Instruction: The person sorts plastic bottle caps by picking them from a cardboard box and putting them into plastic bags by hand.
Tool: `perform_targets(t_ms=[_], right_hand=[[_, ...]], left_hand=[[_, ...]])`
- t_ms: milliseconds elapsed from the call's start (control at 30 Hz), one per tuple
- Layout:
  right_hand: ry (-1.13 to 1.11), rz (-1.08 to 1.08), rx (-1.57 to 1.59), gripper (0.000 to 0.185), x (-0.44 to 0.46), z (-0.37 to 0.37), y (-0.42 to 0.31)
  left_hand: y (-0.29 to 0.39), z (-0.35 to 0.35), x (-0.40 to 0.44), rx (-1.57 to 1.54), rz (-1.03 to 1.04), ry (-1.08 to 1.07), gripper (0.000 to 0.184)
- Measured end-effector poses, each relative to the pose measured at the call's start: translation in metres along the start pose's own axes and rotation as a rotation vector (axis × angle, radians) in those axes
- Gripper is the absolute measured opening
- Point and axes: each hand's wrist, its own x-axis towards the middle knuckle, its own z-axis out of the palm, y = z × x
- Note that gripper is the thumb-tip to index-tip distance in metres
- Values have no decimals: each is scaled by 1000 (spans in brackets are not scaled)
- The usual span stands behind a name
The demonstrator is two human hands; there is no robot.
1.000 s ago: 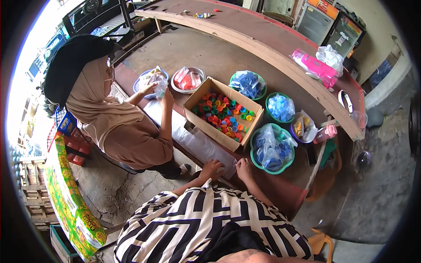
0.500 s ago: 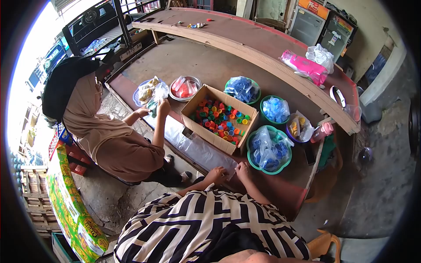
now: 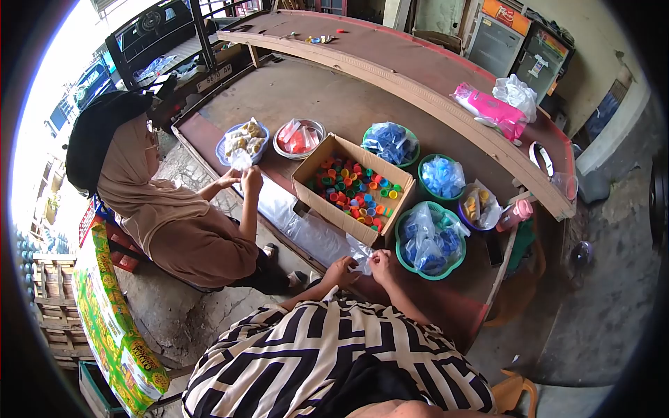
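At the table's near edge, a small clear plastic bag [image 3: 359,252] is stretched between my hands. My left hand [image 3: 341,272] pinches its left side, and the fingers of my right hand [image 3: 382,265] are closed on the right side. A strip of flat clear plastic bags [image 3: 306,230] lies on the table just left of my hands. Beyond them is an open cardboard box [image 3: 339,221] holding many coloured plastic caps [image 3: 355,188]. Beside my right hand sits a green basket [image 3: 400,256] filled with bagged blue caps [image 3: 428,240].
A co-worker [image 3: 195,230] stands on the left, both hands on a small bag. Farther back are a blue basket [image 3: 221,152], a metal bowl [image 3: 317,128] and more baskets of bagged caps. A wooden beam [image 3: 390,73] crosses the table's far side; a pink bottle [image 3: 514,214] lies right.
My hands have lifted the plastic bag slightly off the strip and now hold it raised. The co-worker's hands have drawn back from the blue basket. The view has shifted slightly.
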Motion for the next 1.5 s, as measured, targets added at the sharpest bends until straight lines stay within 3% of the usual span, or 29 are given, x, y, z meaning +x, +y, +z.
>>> perform_targets(t_ms=[67, 133, 200, 267, 367, 467, 567, 633, 667, 767, 867, 1100, 1200, 1300, 1367, 1400, 1500], right_hand=[[161, -414, 20, 19, 3, 10, -1], [94, -336, 110, 17, -4, 4, -29], [-127, -200, 370, 16, -8, -6, -55], [-145, -234, 469, 13, -13, -12, -72], [-87, -427, 385, 14, -18, -19, -85], [-81, -297, 341, 13, -24, -37, -106], [4, -354, 136, 13, -24, -44, -108], [12, -349, 69, 12, -25, -42, -108], [17, -349, -5, 13, -24, -41, -108], [2, -427, -65, 13, -16, -51, -124], [-96, -386, -22, 12, -8, -52, -133], [-153, -402, -119, 7, 7, -54, -143], [-172, -381, -114, 8, 21, -60, -141], [-342, -55, 280, 11, 63, -85, -153], [-120, -232, 227, 12, 103, -75, -121], [-125, -126, 249, 13, 120, -72, -110], [-165, -83, 26, 12, 177, -53, -76]], left_hand=[[-1, -3, 3, -41, 99, 100, 35], [2, -8, 6, -60, 125, 129, 38], [9, -13, 10, -81, 157, 151, 42], [15, -19, 11, -155, -50, 132, 43], [28, -34, 10, -114, -12, 163, 29], [40, -45, 8, -54, 0, 164, 23], [43, -50, 7, 128, 18, 182, 24], [48, -48, 4, 139, 241, 298, 22], [51, -48, 3, 142, 240, 293, 22], [53, -49, -1, -324, 11, 167, 25], [66, -69, 2, -246, -131, 101, 25], [40, -88, 27, -124, 26, 340, 17], [57, -94, 28, -70, -18, 326, 17], [63, -101, 32, -90, 24, 373, 16], [58, -102, 36, -98, 2, 360, 17], [56, -102, 38, -105, -20, 351, 17], [59, -108, 44, -41, 27, 249, 12]])
